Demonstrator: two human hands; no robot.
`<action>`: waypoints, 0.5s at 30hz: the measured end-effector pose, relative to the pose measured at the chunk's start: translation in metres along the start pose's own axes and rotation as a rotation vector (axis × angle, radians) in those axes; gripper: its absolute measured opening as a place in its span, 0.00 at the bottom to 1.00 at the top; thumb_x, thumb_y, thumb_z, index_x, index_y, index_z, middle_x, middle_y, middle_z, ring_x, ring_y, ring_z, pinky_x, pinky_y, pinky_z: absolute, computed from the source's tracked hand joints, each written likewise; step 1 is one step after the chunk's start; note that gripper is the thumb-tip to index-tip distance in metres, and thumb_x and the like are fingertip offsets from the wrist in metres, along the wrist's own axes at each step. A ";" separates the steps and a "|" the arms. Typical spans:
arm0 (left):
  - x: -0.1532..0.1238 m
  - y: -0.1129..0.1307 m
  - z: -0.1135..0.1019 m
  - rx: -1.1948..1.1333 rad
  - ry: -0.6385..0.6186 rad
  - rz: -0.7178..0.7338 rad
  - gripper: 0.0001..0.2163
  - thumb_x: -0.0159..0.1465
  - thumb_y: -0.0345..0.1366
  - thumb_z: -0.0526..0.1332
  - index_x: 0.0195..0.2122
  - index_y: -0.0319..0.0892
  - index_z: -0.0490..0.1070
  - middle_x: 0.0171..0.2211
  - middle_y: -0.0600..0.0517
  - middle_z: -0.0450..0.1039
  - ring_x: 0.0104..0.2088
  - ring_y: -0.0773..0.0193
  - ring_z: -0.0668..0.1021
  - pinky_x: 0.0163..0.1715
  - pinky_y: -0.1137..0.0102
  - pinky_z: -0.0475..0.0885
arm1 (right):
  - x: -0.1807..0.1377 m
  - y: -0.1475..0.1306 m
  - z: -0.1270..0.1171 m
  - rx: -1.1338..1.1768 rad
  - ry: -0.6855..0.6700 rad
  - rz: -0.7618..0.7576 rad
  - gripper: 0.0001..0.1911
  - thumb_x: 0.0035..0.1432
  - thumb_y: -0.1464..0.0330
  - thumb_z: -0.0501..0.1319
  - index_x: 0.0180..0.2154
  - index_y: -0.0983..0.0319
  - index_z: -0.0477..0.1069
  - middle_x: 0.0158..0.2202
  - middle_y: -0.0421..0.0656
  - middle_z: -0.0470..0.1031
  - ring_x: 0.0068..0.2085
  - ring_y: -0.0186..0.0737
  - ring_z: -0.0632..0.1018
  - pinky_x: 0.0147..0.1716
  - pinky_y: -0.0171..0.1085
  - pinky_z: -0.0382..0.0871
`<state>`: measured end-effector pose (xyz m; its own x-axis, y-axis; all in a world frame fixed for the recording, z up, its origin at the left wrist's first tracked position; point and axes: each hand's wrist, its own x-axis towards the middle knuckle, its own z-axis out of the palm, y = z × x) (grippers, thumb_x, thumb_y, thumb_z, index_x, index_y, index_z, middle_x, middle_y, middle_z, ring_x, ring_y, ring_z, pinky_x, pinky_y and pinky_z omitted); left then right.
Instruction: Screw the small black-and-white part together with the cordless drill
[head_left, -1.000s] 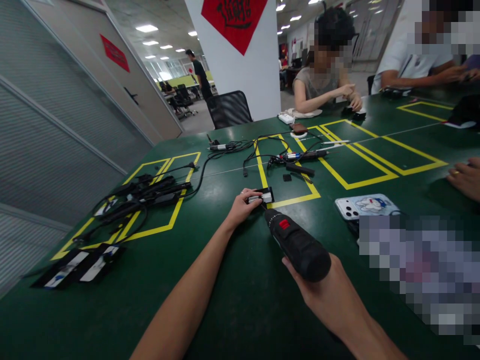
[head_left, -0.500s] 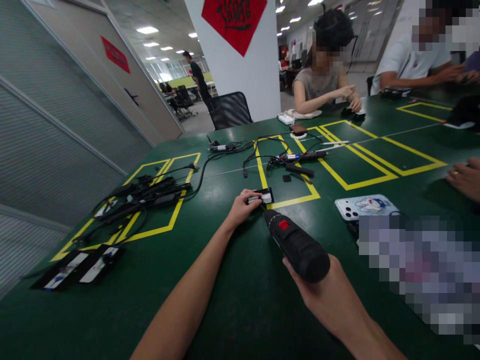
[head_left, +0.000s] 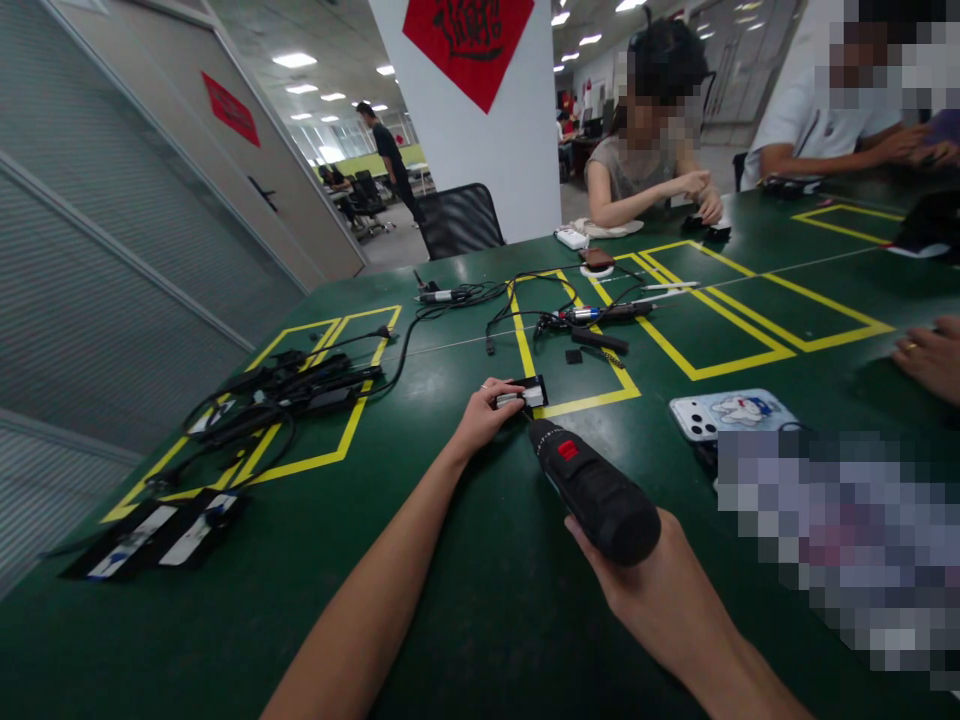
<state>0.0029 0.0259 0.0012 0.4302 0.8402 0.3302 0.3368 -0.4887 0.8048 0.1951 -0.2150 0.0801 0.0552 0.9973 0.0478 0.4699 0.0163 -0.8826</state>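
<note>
My right hand (head_left: 637, 570) is wrapped round a black cordless drill (head_left: 589, 485) with a red switch on top. Its front end points away from me and down, close to a small black and white flat piece (head_left: 534, 394) on the green table (head_left: 480, 590). The fingers of my left hand (head_left: 491, 408) grip that piece from its left side and hide part of it. A thin bit shows at the drill's nose, near the piece's right front edge; I cannot tell whether it touches.
Black cables and adapters (head_left: 300, 390) lie tangled at left, behind black and white strips (head_left: 199, 525). Beyond my hands are pens (head_left: 592, 314) and a black bar (head_left: 600, 341). A phone (head_left: 735, 410) lies right. A co-worker's hand (head_left: 930, 355) rests at the right edge; others sit opposite.
My hands, the drill and the flat piece show no clear movement. In the background, a standing person has shifted slightly.
</note>
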 end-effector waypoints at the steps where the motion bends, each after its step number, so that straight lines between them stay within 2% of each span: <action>1: 0.000 0.000 0.000 -0.001 0.001 0.002 0.11 0.60 0.38 0.63 0.43 0.46 0.77 0.43 0.49 0.73 0.53 0.56 0.73 0.55 0.61 0.66 | 0.000 -0.001 0.000 0.004 -0.003 -0.001 0.07 0.57 0.72 0.57 0.37 0.59 0.72 0.33 0.41 0.78 0.34 0.39 0.79 0.30 0.34 0.71; 7: 0.000 0.003 0.000 0.002 -0.001 -0.001 0.11 0.60 0.39 0.63 0.43 0.46 0.77 0.43 0.49 0.73 0.53 0.55 0.73 0.55 0.60 0.65 | -0.001 -0.001 0.000 0.015 0.013 0.000 0.06 0.56 0.73 0.57 0.36 0.60 0.72 0.34 0.42 0.78 0.33 0.39 0.79 0.30 0.35 0.71; 12: 0.000 0.002 0.000 0.009 -0.005 -0.001 0.11 0.60 0.39 0.63 0.43 0.46 0.77 0.43 0.48 0.73 0.53 0.56 0.73 0.55 0.60 0.65 | 0.000 -0.003 -0.001 0.003 0.019 -0.009 0.09 0.55 0.74 0.58 0.38 0.60 0.72 0.36 0.42 0.79 0.35 0.40 0.80 0.31 0.35 0.72; 15: 0.000 0.001 0.000 0.006 -0.009 0.002 0.11 0.60 0.39 0.63 0.43 0.46 0.77 0.43 0.48 0.73 0.53 0.56 0.73 0.56 0.60 0.65 | 0.001 -0.004 -0.002 -0.001 0.003 -0.011 0.08 0.54 0.75 0.58 0.36 0.61 0.72 0.36 0.43 0.79 0.32 0.39 0.80 0.28 0.34 0.72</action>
<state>0.0029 0.0257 0.0019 0.4383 0.8370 0.3277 0.3408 -0.4921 0.8011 0.1945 -0.2146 0.0845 0.0525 0.9969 0.0584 0.4714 0.0268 -0.8815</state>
